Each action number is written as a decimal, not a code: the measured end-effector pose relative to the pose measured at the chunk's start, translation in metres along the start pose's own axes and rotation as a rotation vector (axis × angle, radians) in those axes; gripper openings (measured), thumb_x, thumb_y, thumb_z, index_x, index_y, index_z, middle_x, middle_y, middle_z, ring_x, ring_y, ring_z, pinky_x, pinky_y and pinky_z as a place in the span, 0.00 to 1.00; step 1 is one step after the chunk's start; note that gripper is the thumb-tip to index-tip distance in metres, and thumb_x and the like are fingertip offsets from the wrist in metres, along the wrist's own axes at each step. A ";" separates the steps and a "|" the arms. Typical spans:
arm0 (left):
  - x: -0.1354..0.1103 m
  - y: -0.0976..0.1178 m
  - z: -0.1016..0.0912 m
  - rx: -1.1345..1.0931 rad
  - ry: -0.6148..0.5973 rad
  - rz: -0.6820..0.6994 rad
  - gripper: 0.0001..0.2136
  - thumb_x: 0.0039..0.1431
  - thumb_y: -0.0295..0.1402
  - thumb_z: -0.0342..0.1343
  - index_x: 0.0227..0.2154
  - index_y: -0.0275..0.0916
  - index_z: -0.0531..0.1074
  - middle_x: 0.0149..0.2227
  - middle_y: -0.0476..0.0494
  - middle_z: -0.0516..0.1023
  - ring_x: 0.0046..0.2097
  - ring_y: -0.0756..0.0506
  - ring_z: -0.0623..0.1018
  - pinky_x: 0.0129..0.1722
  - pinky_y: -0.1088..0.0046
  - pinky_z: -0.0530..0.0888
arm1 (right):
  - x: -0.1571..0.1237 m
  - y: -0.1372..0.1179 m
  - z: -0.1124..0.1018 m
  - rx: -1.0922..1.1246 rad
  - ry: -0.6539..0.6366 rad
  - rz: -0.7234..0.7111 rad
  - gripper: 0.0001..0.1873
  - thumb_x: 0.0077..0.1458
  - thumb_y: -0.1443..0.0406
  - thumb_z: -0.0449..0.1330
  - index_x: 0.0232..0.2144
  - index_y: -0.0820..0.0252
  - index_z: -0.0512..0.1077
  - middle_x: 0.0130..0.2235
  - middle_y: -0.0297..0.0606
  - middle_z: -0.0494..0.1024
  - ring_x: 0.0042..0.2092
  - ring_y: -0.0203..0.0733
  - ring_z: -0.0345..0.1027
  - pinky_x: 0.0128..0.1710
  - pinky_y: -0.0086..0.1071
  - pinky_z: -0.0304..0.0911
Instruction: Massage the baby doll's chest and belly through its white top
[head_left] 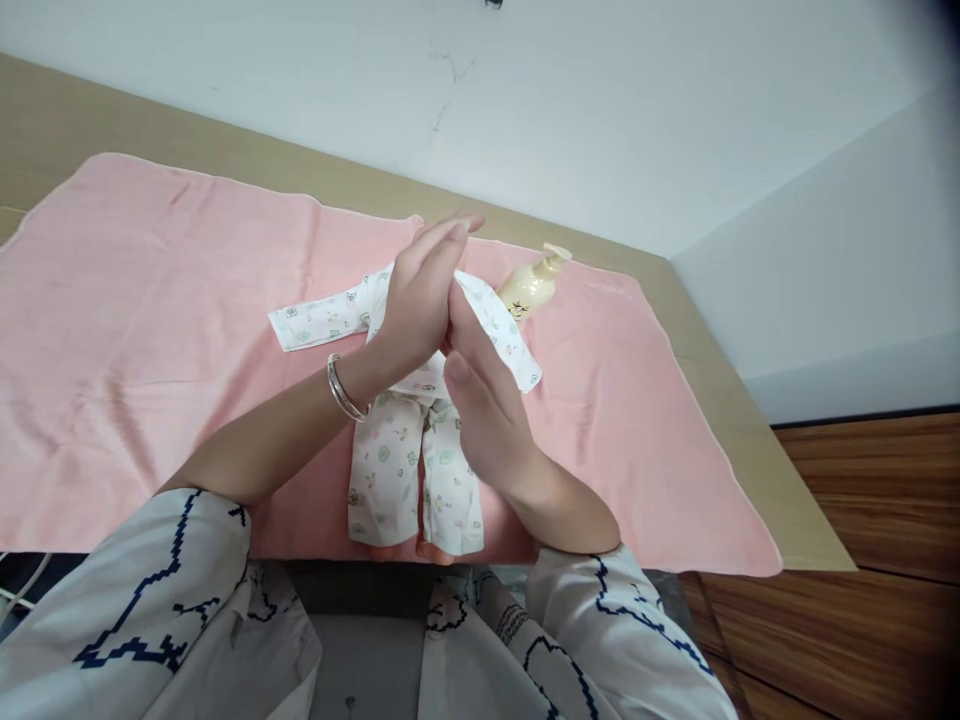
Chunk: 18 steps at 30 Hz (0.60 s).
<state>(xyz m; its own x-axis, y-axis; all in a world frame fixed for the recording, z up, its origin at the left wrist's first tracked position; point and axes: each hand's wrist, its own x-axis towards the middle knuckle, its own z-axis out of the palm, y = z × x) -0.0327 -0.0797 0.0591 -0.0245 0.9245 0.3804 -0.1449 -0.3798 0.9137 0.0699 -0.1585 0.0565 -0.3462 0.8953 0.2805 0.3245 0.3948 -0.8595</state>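
Observation:
My left hand (416, 300) and my right hand (484, 400) are pressed palm to palm above a doll in a white printed baby suit (409, 460). The fingers of both hands are stretched out flat and nothing shows between them. A silver bangle (343, 390) circles my left wrist. The doll lies on its back on a pink towel (135, 330), its sleeves spread to the left and right, its feet at the near edge. My hands hide its head and chest. A cream pump bottle (531, 285) lies on the towel just behind my right hand.
The towel covers a beige table (742, 420) set against a white wall. The table's right edge drops to a wooden floor (862, 600). My white sleeves with dark blue pattern fill the bottom of the view.

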 end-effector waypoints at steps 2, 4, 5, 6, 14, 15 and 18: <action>0.009 -0.019 -0.001 0.034 0.020 -0.020 0.14 0.71 0.41 0.46 0.44 0.45 0.77 0.56 0.49 0.78 0.65 0.46 0.71 0.67 0.70 0.66 | 0.012 0.006 -0.004 0.050 0.019 -0.015 0.36 0.68 0.44 0.46 0.69 0.55 0.56 0.66 0.37 0.69 0.68 0.47 0.59 0.67 0.43 0.61; 0.018 -0.040 -0.002 0.094 0.053 -0.041 0.15 0.72 0.39 0.44 0.43 0.46 0.76 0.55 0.48 0.79 0.65 0.45 0.71 0.66 0.68 0.67 | 0.024 0.015 -0.008 0.035 0.015 -0.016 0.30 0.69 0.50 0.49 0.67 0.55 0.61 0.59 0.36 0.75 0.60 0.46 0.69 0.62 0.43 0.65; 0.022 -0.050 -0.002 0.116 0.072 -0.053 0.15 0.72 0.38 0.44 0.44 0.44 0.76 0.55 0.47 0.79 0.64 0.44 0.72 0.65 0.66 0.68 | 0.030 0.020 -0.010 -0.013 0.016 0.000 0.27 0.69 0.53 0.50 0.66 0.54 0.63 0.55 0.36 0.79 0.55 0.45 0.72 0.59 0.43 0.67; 0.025 -0.061 -0.002 0.134 0.085 -0.068 0.14 0.72 0.36 0.44 0.44 0.42 0.76 0.54 0.45 0.80 0.62 0.43 0.74 0.64 0.65 0.69 | 0.035 0.026 -0.013 -0.081 0.023 0.017 0.25 0.69 0.56 0.50 0.64 0.53 0.66 0.50 0.36 0.81 0.51 0.45 0.74 0.56 0.44 0.69; 0.030 -0.110 -0.002 0.377 0.114 -0.027 0.11 0.69 0.29 0.47 0.31 0.41 0.72 0.38 0.46 0.81 0.45 0.45 0.80 0.49 0.67 0.74 | 0.063 0.076 -0.017 -0.569 -0.042 0.001 0.25 0.63 0.68 0.45 0.58 0.60 0.72 0.59 0.47 0.77 0.62 0.53 0.68 0.64 0.52 0.63; 0.030 -0.113 -0.003 0.392 0.112 -0.015 0.11 0.69 0.29 0.48 0.30 0.41 0.71 0.37 0.46 0.81 0.43 0.45 0.79 0.48 0.67 0.74 | 0.066 0.083 -0.017 -0.585 -0.065 -0.005 0.27 0.62 0.69 0.45 0.60 0.62 0.70 0.62 0.47 0.73 0.66 0.52 0.63 0.68 0.52 0.58; 0.029 -0.121 -0.004 0.431 0.123 0.004 0.10 0.69 0.27 0.48 0.34 0.40 0.72 0.39 0.45 0.81 0.44 0.45 0.79 0.50 0.65 0.74 | 0.077 0.105 -0.018 -0.617 -0.137 -0.010 0.29 0.63 0.68 0.45 0.65 0.63 0.64 0.69 0.45 0.65 0.73 0.51 0.50 0.74 0.56 0.43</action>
<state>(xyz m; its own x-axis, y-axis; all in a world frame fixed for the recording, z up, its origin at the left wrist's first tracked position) -0.0195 -0.0071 -0.0409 -0.1458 0.9099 0.3884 0.2807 -0.3384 0.8982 0.0932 -0.0441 -0.0045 -0.4483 0.8725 0.1943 0.7543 0.4859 -0.4414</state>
